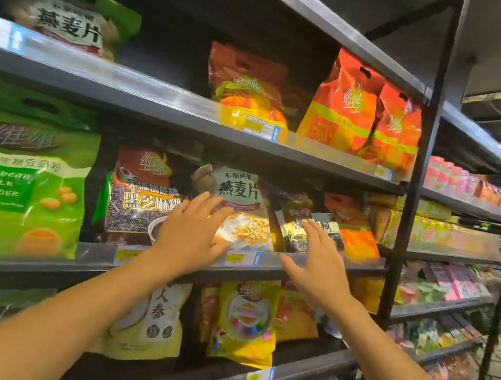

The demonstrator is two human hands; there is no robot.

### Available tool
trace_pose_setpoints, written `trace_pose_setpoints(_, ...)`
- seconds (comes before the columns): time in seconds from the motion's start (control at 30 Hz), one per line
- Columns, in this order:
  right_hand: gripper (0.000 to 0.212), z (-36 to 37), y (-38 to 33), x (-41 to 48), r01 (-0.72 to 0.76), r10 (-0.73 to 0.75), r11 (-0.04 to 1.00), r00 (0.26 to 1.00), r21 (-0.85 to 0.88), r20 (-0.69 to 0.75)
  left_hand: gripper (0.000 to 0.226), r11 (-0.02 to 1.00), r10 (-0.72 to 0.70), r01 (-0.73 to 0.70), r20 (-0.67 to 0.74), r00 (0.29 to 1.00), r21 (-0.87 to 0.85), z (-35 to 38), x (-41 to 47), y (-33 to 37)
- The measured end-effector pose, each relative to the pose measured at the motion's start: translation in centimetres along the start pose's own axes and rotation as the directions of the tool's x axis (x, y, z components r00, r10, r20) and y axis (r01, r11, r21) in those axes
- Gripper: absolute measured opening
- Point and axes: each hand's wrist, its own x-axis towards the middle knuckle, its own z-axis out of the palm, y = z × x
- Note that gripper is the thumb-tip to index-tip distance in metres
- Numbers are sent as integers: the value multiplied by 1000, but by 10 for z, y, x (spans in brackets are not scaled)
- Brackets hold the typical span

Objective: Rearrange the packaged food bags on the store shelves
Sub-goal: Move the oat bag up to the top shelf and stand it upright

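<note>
**Oat bag (240,201) sits btwn two flat hands, middle shelf**

L hand (191,234): fingers straight & spread, holding nothing. Its fingertips overlap the oat bag's lower-left edge, and the palm is in front of the black sesame bag (138,193). Touching or just short of it, can't tell. R hand (318,262): also flat, fingers straight, nothing in it. It's in front of the dark bag (298,221) next door on the right, apart from the oat bag. So L hand is the nearer one.

Oat bag stands upright on the middle shelf (359,265), long axis vertical, label facing fwd. It lies ahead of the hands & a bit above them, in the gap btwn the two. My read: prob. a two-sided grab is coming, and for that R hand has to slide left past the dark bag.

Counts, this bay:
- Middle shelf: 5 bags, i.e. green soy milk bag (9,181), black sesame bag, oat bag, dark bag, orange bag (354,238).
- Shelf above: 1 green oat bag (69,14), 3 red-orange bags (341,105).
- Shelf below: 2 yellow bags (246,319) plainly seen, others partly hidden.
</note>
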Motion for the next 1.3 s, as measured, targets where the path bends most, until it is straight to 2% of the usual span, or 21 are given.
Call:
trace_pose_setpoints(0.1, 84, 19, 20, 31, 27, -28, 999, 999, 37, 28, 70, 998, -52, 51, 13, 999, 26, 14, 20, 2)
trace_pose_setpoints(0.23, 86, 49, 40, 72, 90, -106, 990, 983, 112, 147, 70, 988, -146, 144, 20, 989, 59, 31, 40, 1)
trace_pose_setpoints(0.4, 96, 81, 57, 118, 84, -133, 981, 945, 174, 298, 74, 962, -271, 270, 39, 962, 35, 40, 54, 6)
trace_pose_setpoints(0.5, 85, 101, 61, 135, 50, -131, 970, 933, 240, 334, 81, 930, -365, 366, 72, 928, -6, 47, 61, 10)
trace_pose_setpoints(0.57, 82, 115, 64, 144, 25, -118, 972, 912, 233, 393, 84, 885, -450, 461, 126, 884, -70, 51, 66, 11)
trace_pose_setpoints(0.7, 88, 135, 71, 154, -22, -105, 973, 845, 230, 525, 90, 711, -592, 655, 285, 754, -255, 51, 79, 24)
trace_pose_setpoints(0.8, 92, 141, 73, 161, 13, -140, 969, 853, 248, 503, 75, 551, -679, 768, 360, 640, -326, 56, 93, 33)
trace_pose_setpoints(0.9, 91, 143, 75, 166, 58, -167, 972, 853, 228, 494, 64, 482, -737, 818, 359, 572, -314, 62, 104, 37)
trace_pose_setpoints(1.07, 87, 144, 74, 171, 80, -183, 971, 852, 224, 491, 58, 449, -774, 850, 354, 524, -277, 74, 112, 37)
trace_pose_setpoints(1.17, 82, 146, 73, 175, 25, -171, 958, 849, 285, 500, 25, 410, -792, 887, 400, 461, -210, 75, 113, 42)
trace_pose_setpoints(1.2, 77, 146, 73, 177, 2, -167, 948, 852, 317, 496, 27, 404, -791, 896, 422, 442, -183, 74, 113, 45)
trace_pose_setpoints(1.23, 71, 146, 72, 178, -23, -164, 936, 854, 350, 494, 38, 411, -777, 899, 458, 432, -152, 75, 114, 44)
trace_pose_setpoints(1.3, 60, 148, 71, 181, -61, -160, 916, 851, 397, 500, 75, 419, -754, 899, 504, 421, -125, 77, 114, 44)
